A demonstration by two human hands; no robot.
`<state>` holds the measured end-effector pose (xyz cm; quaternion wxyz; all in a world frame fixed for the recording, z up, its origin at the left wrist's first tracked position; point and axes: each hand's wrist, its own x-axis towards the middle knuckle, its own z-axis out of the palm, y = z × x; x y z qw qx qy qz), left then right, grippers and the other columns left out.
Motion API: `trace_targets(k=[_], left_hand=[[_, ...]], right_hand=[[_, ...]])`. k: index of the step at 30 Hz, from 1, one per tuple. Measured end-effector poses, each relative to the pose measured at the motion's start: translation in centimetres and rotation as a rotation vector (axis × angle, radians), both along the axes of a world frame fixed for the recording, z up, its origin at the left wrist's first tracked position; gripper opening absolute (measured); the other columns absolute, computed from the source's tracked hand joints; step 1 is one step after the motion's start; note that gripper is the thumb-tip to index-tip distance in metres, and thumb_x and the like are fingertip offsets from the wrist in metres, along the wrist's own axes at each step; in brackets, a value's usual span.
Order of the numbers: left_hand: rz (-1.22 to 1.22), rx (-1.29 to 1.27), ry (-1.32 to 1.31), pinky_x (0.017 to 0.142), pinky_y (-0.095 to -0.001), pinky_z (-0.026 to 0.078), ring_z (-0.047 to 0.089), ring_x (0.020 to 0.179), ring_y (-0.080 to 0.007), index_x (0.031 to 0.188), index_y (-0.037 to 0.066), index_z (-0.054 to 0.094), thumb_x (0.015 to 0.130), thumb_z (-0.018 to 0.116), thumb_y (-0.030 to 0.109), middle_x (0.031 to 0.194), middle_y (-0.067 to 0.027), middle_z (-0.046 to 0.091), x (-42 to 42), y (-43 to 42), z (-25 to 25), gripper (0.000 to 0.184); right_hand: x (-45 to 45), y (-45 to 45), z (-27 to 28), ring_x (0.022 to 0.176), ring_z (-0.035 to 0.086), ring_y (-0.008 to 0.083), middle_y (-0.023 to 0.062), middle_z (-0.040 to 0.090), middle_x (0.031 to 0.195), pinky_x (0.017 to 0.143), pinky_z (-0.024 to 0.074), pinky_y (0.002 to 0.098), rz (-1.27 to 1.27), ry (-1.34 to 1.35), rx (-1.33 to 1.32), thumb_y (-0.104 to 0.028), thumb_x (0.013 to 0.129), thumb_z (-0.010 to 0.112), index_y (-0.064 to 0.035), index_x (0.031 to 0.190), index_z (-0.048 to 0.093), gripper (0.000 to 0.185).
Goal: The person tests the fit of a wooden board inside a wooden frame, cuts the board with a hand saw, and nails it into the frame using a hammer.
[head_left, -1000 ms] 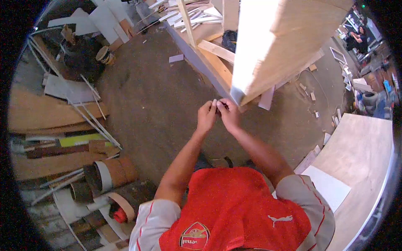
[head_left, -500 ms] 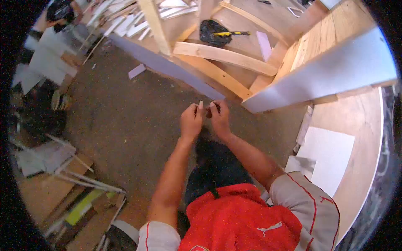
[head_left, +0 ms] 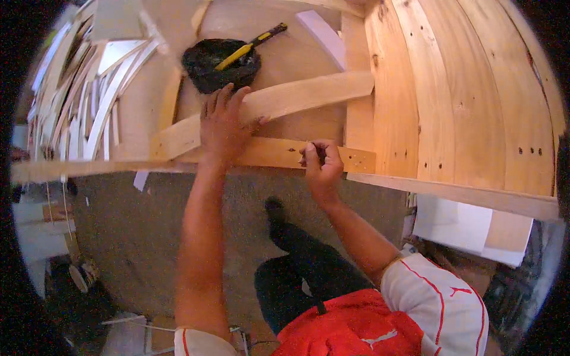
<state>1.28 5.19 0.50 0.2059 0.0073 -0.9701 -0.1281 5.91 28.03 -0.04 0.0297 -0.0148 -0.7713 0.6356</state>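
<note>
My left hand (head_left: pixel 224 127) is open with its fingers apart. It lies over a pale wooden slat (head_left: pixel 309 99), and its fingertips reach the near edge of a black plastic bag (head_left: pixel 205 66). On the bag rests a tool with a yellow-and-black handle (head_left: pixel 252 46); its other end is hard to make out. My right hand (head_left: pixel 323 165) is curled closed above the lower wooden rail (head_left: pixel 270 152). Whatever its fingers hold is too small and dark to name. Several dark holes and small marks dot the rail beside it.
Wide wooden planks (head_left: pixel 439 89) form a panel at the right. A pale lilac strip (head_left: pixel 322 37) lies on the board behind. Many loose wood strips (head_left: pixel 107 101) are piled at the left. White sheets (head_left: pixel 454 222) stand below the frame at the right.
The view has come closer to the wooden frame. My hands, which were together over the floor, are now apart above it, the left opened and stretched toward the black bag.
</note>
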Motion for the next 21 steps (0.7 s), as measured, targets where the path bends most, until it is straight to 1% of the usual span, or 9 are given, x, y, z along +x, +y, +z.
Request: trace_targets(k=[1,4,7,9,12,13,16,18,21], left_hand=[[-0.032,0.022,-0.074,0.113,-0.0514,0.040,0.054,0.129,-0.0369,0.144,0.024,0.054,0.081,0.077,0.056,0.142,-0.0132,0.056,-0.4,-0.4,-0.3,0.074],[-0.017,0.016,-0.398,0.112,-0.0532,0.041,0.055,0.129,-0.0372,0.147,0.027,0.051,0.080,0.074,0.061,0.141,-0.0134,0.057,-1.1,-0.7,1.2,0.079],[0.007,-0.004,-0.545,0.110,-0.0544,0.042,0.055,0.128,-0.0376,0.150,0.029,0.049,0.079,0.073,0.065,0.139,-0.0131,0.058,-1.7,-1.2,1.0,0.083],[-0.029,-0.046,-0.487,0.108,-0.0542,0.043,0.057,0.126,-0.0377,0.150,0.029,0.049,0.079,0.073,0.066,0.137,-0.0127,0.059,-1.3,-1.7,0.0,0.084],[-0.020,-0.101,-0.435,0.106,-0.0534,0.044,0.058,0.123,-0.0373,0.149,0.029,0.050,0.078,0.074,0.067,0.136,-0.0124,0.059,-0.8,-1.1,0.6,0.084],[-0.011,-0.118,-0.421,0.105,-0.0530,0.045,0.059,0.122,-0.0371,0.148,0.029,0.051,0.077,0.074,0.067,0.136,-0.0123,0.059,-1.0,-1.0,0.9,0.084],[-0.069,-0.102,-0.394,0.104,-0.0532,0.045,0.060,0.119,-0.0367,0.147,0.028,0.052,0.077,0.075,0.069,0.134,-0.0122,0.060,-1.3,-1.5,0.1,0.084],[-0.056,-0.096,-0.402,0.103,-0.0534,0.045,0.060,0.119,-0.0366,0.146,0.028,0.053,0.076,0.075,0.069,0.133,-0.0119,0.060,-1.4,-1.4,0.1,0.084],[-0.043,-0.130,-0.438,0.102,-0.0539,0.046,0.059,0.119,-0.0366,0.146,0.028,0.053,0.076,0.075,0.069,0.132,-0.0118,0.061,-1.4,-1.2,0.0,0.084]], right_hand=[[-0.3,-0.1,0.3,0.073,0.065,0.0108,0.0063,0.068,0.084,0.069,0.0563,0.0274,-0.023,0.019,0.018,-0.013,0.104,0.060,-0.0012,0.103,0.058,0.012],[-2.5,-0.2,0.7,0.073,0.066,0.0109,0.0068,0.068,0.084,0.067,0.0564,0.0271,-0.114,0.051,0.073,-0.011,0.102,0.062,-0.0009,0.100,0.059,0.011],[-5.3,-0.5,1.8,0.071,0.066,0.0113,0.0070,0.068,0.083,0.067,0.0565,0.0271,-0.248,0.026,0.084,-0.010,0.100,0.064,-0.0002,0.098,0.061,0.010],[-6.8,-0.2,2.2,0.071,0.067,0.0117,0.0073,0.069,0.083,0.067,0.0564,0.0269,-0.336,-0.005,0.043,-0.008,0.099,0.065,0.0005,0.098,0.062,0.010],[-9.1,1.6,0.5,0.069,0.068,0.0121,0.0078,0.070,0.082,0.063,0.0562,0.0269,-0.453,0.025,0.171,-0.008,0.097,0.068,0.0023,0.099,0.063,0.011],[-10.1,2.0,0.0,0.069,0.068,0.0123,0.0081,0.070,0.082,0.062,0.0561,0.0269,-0.495,0.030,0.171,-0.007,0.096,0.069,0.0026,0.099,0.063,0.012],[-11.9,3.5,-0.6,0.068,0.069,0.0127,0.0089,0.071,0.081,0.058,0.0555,0.0268,-0.631,0.036,0.192,-0.006,0.093,0.071,0.0034,0.097,0.064,0.013],[-13.2,4.2,-0.6,0.067,0.069,0.0128,0.0096,0.071,0.081,0.055,0.0550,0.0265,-0.732,0.044,0.208,-0.005,0.091,0.072,0.0036,0.096,0.064,0.013],[-15.0,5.4,-2.6,0.086,0.072,0.0323,0.0179,0.074,0.093,0.081,0.0560,0.0412,-0.889,0.061,0.210,-0.014,0.086,0.075,0.0024,0.097,0.072,0.020]])
